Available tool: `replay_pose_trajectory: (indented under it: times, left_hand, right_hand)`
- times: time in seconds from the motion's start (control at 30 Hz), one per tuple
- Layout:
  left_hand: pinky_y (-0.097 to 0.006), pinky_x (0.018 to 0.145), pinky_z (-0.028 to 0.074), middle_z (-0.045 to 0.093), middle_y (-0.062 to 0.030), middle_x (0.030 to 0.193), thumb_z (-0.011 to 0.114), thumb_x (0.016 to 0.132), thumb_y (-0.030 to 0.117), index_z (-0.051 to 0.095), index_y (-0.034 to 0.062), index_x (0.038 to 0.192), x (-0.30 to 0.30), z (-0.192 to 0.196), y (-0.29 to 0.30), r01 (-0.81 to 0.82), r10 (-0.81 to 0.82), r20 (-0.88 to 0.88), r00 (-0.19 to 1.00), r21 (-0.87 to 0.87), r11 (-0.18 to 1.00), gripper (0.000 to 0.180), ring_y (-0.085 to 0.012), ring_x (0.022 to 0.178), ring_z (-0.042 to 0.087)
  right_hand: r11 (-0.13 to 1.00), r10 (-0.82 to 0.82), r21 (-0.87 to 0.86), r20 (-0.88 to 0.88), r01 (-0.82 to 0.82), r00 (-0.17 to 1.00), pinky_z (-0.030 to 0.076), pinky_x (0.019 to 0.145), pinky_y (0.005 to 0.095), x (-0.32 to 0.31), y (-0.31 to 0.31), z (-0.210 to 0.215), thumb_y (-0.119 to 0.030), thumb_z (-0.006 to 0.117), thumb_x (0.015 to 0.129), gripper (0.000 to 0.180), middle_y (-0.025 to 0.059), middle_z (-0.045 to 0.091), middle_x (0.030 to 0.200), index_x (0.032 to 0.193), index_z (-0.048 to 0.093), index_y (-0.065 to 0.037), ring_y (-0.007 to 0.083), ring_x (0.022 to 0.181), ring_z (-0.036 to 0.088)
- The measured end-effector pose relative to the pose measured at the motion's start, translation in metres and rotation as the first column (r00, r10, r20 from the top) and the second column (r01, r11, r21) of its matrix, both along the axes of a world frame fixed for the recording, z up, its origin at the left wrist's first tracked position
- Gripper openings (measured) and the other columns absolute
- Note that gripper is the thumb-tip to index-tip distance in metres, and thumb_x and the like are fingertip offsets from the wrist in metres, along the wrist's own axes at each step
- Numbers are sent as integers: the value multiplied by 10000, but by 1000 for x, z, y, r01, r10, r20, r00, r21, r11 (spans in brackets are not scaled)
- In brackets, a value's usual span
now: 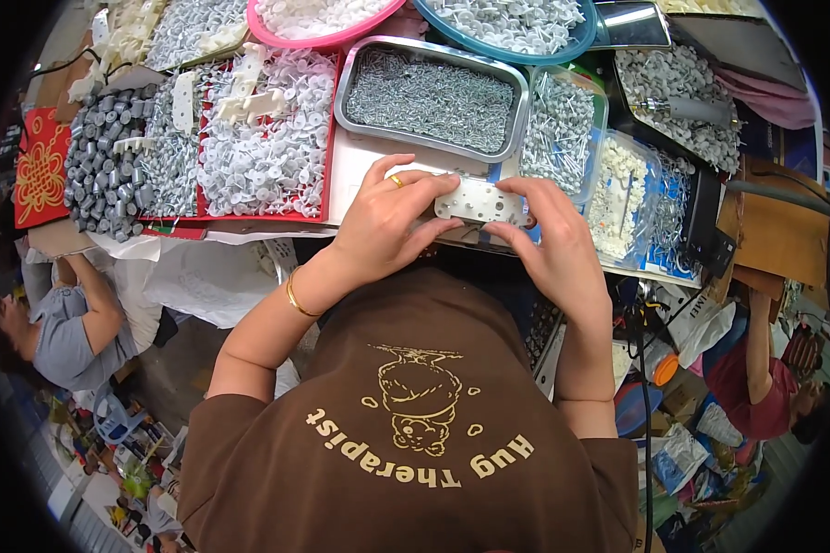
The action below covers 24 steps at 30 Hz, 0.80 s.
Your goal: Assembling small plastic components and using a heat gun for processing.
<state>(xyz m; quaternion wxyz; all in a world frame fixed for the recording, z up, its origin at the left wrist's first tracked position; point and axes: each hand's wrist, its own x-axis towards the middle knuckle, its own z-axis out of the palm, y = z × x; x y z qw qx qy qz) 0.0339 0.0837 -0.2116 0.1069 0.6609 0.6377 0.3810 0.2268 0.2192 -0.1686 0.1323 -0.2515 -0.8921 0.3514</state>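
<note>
Between my two hands is a small white plastic plate with holes [479, 202], held level just in front of the bench's near edge. My left hand [385, 219], with a ring and a gold bracelet, pinches its left end between thumb and fingers. The right end is gripped by my right hand [553, 235], its thumb below and index finger above. Just beyond the plate stands a rectangular metal tray [341, 109] full of small screws. My fingers cover both ends of the plate, and its underside is hidden.
A red box [327, 175] of white plastic discs stands left, beside grey cylinders [111, 157]. Pink [323, 40] and teal [503, 55] basins sit behind. At right are clear bins [602, 138] of parts and a screwdriver-like tool [696, 111]. People sit on both sides.
</note>
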Motion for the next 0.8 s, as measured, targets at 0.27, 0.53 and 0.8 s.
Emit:
replay_pose_trajectory:
  times: [0.27,0.53,0.8]
  left_hand:
    - [-472,1066,389,727,-36,962,813,815,229,650,69,1157,-2,5,2,-4,4,9,1000,-47,999,411,-201,919,684]
    - [-479,1108,350,718,-26,986,840,787,196,683,84,1166,0,9,2,-28,35,63,997,-115,993,425,-187,825,667]
    - [-493,1120,320,717,-14,979,825,795,204,659,89,1133,-4,11,4,3,14,87,996,-187,982,393,-208,895,674]
  right_hand:
    - [998,-59,-41,-75,56,995,504,718,337,2,-3,-6,-111,792,828,376,120,640,1084,1178,675,-38,255,881,629]
    - [997,-34,-77,-22,32,999,502,690,335,5,2,-5,-101,790,828,396,119,642,1070,1206,684,-45,247,843,628]
    - [997,-62,-39,-56,60,996,502,677,329,3,-4,-9,-84,777,835,395,123,633,1063,1218,685,-49,247,842,629]
